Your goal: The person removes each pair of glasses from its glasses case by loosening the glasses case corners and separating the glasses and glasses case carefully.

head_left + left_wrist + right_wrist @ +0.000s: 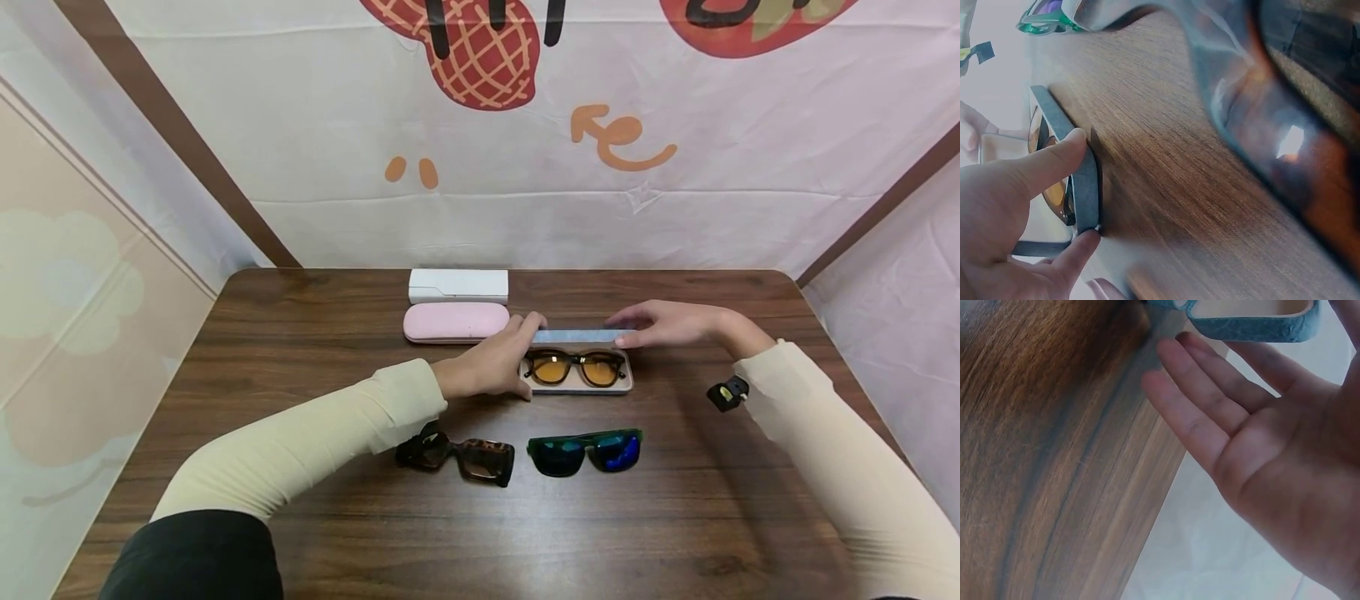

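Note:
A glasses case (577,389) with a pale lining lies on the table, its light blue lid (572,336) raised at the back. Inside sit dark-framed glasses (552,369) with amber lenses. My left hand (487,360) grips the case's left end; in the left wrist view, the thumb presses the blue-grey front wall (1087,187) and a finger touches its corner. At the lid's right end is my right hand (669,323), fingers extended behind the lid and thumb by its edge. The right wrist view shows these fingers (1194,422) mostly straight beside the blue lid (1254,329); firm contact is unclear.
Tortoiseshell sunglasses (486,461) and green-framed sunglasses (585,454) with blue lenses lie in front of the case. To its left, a pink case (456,322) sits before a white case (459,285). A printed curtain (337,225) hangs behind the wooden table (315,333).

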Action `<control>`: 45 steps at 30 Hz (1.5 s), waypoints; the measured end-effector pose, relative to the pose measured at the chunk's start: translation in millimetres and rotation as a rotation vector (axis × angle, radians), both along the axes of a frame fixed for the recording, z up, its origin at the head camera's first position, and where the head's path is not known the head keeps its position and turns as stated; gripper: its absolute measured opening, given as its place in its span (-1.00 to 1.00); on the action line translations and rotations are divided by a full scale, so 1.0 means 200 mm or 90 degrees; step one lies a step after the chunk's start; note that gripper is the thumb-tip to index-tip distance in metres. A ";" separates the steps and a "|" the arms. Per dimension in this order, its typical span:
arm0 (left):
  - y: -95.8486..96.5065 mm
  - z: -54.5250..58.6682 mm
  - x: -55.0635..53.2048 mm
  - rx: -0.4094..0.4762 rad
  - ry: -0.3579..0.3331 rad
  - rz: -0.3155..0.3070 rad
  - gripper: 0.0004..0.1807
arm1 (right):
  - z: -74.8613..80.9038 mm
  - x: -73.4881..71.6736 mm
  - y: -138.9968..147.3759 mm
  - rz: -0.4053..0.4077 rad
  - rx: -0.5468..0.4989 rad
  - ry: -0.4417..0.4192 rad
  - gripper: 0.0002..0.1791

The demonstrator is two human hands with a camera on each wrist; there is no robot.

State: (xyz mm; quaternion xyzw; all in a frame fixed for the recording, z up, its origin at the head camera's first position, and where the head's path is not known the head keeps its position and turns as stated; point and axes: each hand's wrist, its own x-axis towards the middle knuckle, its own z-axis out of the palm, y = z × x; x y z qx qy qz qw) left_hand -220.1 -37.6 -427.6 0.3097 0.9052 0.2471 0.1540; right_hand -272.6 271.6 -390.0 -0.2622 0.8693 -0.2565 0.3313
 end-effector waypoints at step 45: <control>0.00 -0.01 -0.01 -0.004 -0.016 0.009 0.10 | 0.02 0.23 -0.11 0.019 0.040 0.250 0.02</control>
